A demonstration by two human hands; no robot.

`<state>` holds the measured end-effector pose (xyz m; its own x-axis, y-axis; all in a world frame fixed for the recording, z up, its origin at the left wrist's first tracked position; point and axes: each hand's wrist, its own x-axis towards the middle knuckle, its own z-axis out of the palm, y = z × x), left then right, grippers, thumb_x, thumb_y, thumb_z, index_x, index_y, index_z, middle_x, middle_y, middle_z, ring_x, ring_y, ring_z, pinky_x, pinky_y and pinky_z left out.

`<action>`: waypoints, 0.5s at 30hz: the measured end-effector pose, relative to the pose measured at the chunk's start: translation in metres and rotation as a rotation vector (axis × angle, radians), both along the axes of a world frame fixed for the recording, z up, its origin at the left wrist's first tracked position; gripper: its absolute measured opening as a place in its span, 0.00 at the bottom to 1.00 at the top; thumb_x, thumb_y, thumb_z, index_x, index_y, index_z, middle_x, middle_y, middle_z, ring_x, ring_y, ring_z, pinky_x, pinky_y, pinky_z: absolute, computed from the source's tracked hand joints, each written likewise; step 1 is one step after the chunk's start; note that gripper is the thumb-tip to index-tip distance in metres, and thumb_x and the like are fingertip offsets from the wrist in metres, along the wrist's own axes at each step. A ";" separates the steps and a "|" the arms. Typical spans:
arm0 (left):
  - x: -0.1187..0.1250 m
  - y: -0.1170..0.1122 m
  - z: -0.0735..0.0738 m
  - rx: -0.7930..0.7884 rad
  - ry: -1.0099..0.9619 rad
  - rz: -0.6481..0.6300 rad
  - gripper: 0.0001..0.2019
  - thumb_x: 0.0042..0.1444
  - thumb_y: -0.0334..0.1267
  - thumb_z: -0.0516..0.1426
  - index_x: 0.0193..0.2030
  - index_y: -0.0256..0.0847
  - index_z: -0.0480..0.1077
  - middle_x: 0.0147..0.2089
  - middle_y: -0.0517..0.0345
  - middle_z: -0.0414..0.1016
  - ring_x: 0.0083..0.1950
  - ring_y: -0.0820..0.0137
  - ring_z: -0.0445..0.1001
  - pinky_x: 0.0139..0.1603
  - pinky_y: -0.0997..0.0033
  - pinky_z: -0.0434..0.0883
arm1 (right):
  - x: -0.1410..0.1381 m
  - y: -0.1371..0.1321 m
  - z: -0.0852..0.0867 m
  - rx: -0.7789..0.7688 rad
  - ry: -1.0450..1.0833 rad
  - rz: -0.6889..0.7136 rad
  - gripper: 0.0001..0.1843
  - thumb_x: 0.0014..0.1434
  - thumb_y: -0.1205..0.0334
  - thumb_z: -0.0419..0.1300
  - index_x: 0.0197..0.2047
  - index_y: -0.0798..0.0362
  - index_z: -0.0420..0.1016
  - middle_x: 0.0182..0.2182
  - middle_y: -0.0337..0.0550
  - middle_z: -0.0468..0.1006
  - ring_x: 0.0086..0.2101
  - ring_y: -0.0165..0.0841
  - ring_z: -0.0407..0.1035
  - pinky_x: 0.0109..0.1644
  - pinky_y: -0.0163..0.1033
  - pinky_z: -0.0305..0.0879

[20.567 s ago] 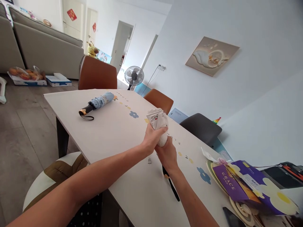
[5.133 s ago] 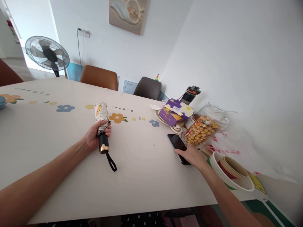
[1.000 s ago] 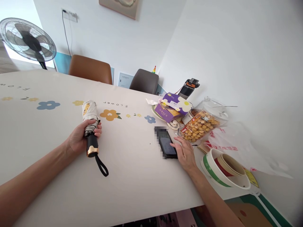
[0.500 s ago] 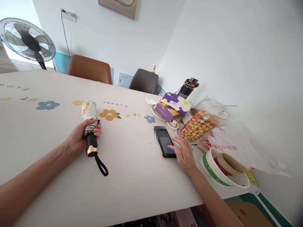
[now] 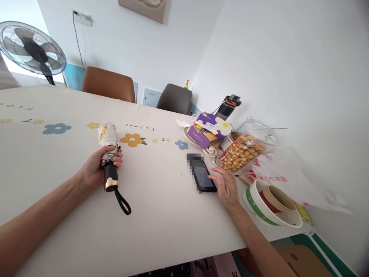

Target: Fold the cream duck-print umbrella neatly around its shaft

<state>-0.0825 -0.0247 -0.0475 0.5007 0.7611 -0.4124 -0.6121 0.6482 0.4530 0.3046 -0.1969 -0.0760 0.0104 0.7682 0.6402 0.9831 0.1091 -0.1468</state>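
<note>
Item one: a compact folded umbrella [image 5: 108, 157], white fabric with a yellow print, at the person's left on the worktop [image 5: 161, 215]. The left grip [image 5: 99, 163] is wrapped round it where the cloth meets the black handle [image 5: 110, 173], presumably because a hold there keeps the folds bundled. The gold-banded end and wrist strap [image 5: 127, 211] point toward the person, as suits a thing carried by its handle (whether any part of it rests on the surface cannot be told).

Item two: a phone [image 5: 203, 177], lying flat, screen up, a pixelated patch over its far end. Lying thus, it likely needs no holding. The right grip [image 5: 227, 188] is loosely spread at its near right side, index finger over the lit screen, pinching nothing; contact with the glass cannot be told.

Surroundings: a purple box [image 5: 204, 130] on a plate [image 5: 188, 139], a dark bottle [image 5: 226, 109], a clear snack jar [image 5: 242, 152], a plastic bag [image 5: 288, 169] and a white tub [image 5: 250, 207] with a green band, grouped on the wall side, probably to keep them out of the arms' way.
</note>
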 end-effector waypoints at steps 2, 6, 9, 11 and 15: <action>0.000 -0.001 0.000 0.005 0.001 0.001 0.08 0.54 0.28 0.51 0.42 0.32 0.59 0.29 0.58 0.60 0.23 0.80 0.61 0.18 0.79 0.67 | -0.001 0.001 0.000 -0.015 -0.035 -0.001 0.22 0.64 0.64 0.43 0.34 0.51 0.79 0.42 0.47 0.75 0.48 0.40 0.66 0.56 0.56 0.53; 0.000 -0.002 0.001 -0.009 0.005 0.005 0.08 0.54 0.28 0.51 0.42 0.33 0.60 0.30 0.58 0.60 0.23 0.80 0.61 0.18 0.79 0.67 | -0.002 0.000 0.002 -0.015 -0.018 0.017 0.22 0.64 0.65 0.42 0.36 0.51 0.79 0.43 0.47 0.75 0.49 0.40 0.65 0.56 0.55 0.53; 0.000 -0.002 0.002 -0.021 -0.005 0.005 0.08 0.54 0.28 0.51 0.42 0.33 0.60 0.29 0.58 0.61 0.23 0.80 0.61 0.18 0.79 0.67 | -0.004 -0.003 0.005 -0.022 0.000 0.079 0.23 0.64 0.65 0.41 0.38 0.51 0.78 0.45 0.47 0.74 0.50 0.40 0.64 0.57 0.55 0.54; 0.001 -0.001 0.002 -0.023 -0.005 0.005 0.08 0.53 0.28 0.51 0.42 0.33 0.60 0.30 0.58 0.60 0.23 0.80 0.61 0.18 0.79 0.67 | -0.006 -0.004 0.006 -0.031 -0.015 0.115 0.24 0.64 0.65 0.40 0.38 0.50 0.79 0.45 0.47 0.74 0.50 0.40 0.64 0.57 0.55 0.53; 0.001 -0.002 0.002 -0.014 0.009 0.011 0.08 0.54 0.28 0.51 0.42 0.33 0.60 0.30 0.58 0.60 0.23 0.80 0.60 0.18 0.79 0.67 | -0.009 -0.004 0.009 -0.050 -0.057 0.139 0.22 0.63 0.66 0.42 0.37 0.51 0.79 0.44 0.47 0.74 0.50 0.40 0.65 0.58 0.54 0.51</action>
